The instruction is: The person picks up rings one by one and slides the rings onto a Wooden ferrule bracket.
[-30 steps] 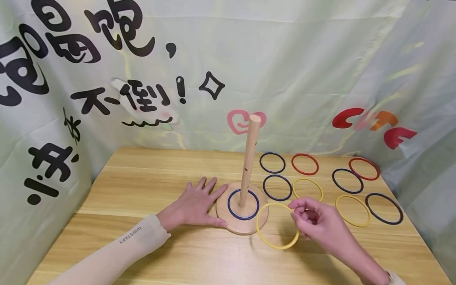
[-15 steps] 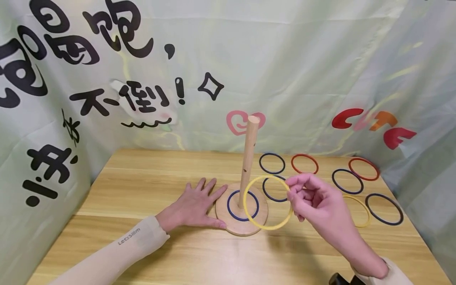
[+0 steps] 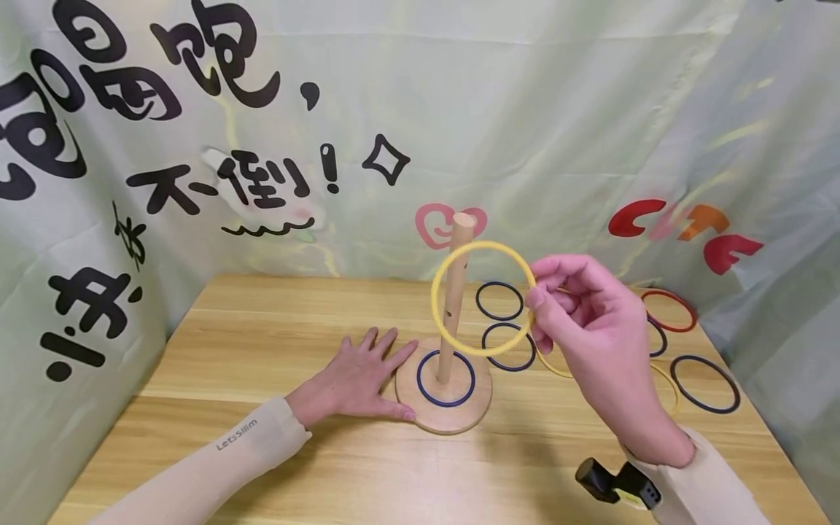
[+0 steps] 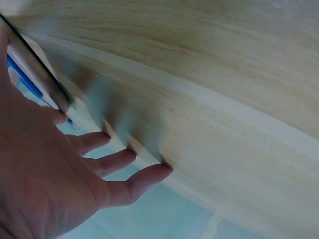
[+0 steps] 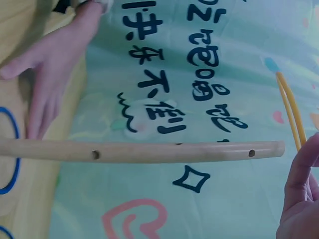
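- Table (image 3: 394, 481), one: wood grain, set before a printed backdrop (image 3: 558, 109).
- Left sleeve (image 3: 262, 437), one: small lettering, which I read as "LetsSlim", last letters uncertain.
- Right sleeve (image 3: 709, 481), one: black device (image 3: 618, 485) at the cuff; any marking too small for me.
- Right hand (image 3: 600, 332), one: thumb and fingertips pinching the right edge of the yellow ring (image 3: 434, 297).
- Ring position: held up against the peg (image 3: 453, 299) as I see it from the head. Over the past second I have watched it climb from beside the base (image 3: 446, 421). I judge it about level with the peg's top, but not round it: my right wrist view puts it past the tip, apart.
- Left hand (image 3: 351, 379), one: fingers straight and spread on the table, thumb and forefinger at the base's rim; unchanged, probably steadying.
- Blue ring (image 3: 419, 379), one: flat on the base, around the peg's foot.
- Loose rings (image 3: 508, 370), blue, yellow, red: on the table to the right, some partly hidden.
- Backdrop print: black Chinese characters, including 喝饱 and 快乐不倒!; pink heart; coloured "CUTE" at right.
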A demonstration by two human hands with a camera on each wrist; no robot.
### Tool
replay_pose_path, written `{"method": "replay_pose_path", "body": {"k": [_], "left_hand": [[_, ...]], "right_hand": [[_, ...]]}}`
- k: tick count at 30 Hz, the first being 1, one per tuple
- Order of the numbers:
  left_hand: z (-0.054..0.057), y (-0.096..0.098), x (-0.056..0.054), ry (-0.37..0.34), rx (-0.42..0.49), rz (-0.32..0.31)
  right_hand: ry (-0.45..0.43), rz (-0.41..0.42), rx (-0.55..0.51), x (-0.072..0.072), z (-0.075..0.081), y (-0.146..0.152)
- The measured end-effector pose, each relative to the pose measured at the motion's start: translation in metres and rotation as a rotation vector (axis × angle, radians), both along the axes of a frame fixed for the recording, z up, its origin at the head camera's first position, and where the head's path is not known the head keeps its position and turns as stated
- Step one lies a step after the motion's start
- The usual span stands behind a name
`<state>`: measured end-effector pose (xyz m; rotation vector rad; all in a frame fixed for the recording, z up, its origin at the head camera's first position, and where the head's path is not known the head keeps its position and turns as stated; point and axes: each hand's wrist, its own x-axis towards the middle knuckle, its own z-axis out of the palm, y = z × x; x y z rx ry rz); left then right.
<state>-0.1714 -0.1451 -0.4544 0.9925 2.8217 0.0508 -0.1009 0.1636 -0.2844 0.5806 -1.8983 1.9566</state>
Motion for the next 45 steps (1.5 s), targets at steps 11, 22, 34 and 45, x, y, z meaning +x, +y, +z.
{"method": "replay_pose_path", "body": {"k": [11,22,34,45], "left_hand": [[0.0,-0.001,-0.001,-0.009,0.011,0.003],[-0.001,-0.003,-0.001,-0.002,-0.007,0.009],[-0.001,-0.003,0.0,-0.003,-0.002,0.01],[-0.002,-0.001,0.0,-0.002,0.01,0.004]], "right_hand": [[-0.034,-0.051,-0.127,-0.027,0.014,-0.021],[-0.152,-0.048,-0.054,-0.046,-0.01,-0.019],[-0.266,-0.013,0.093,-0.054,-0.05,-0.018],[-0.374,0.001,0.18,-0.054,-0.093,-0.017]]}}
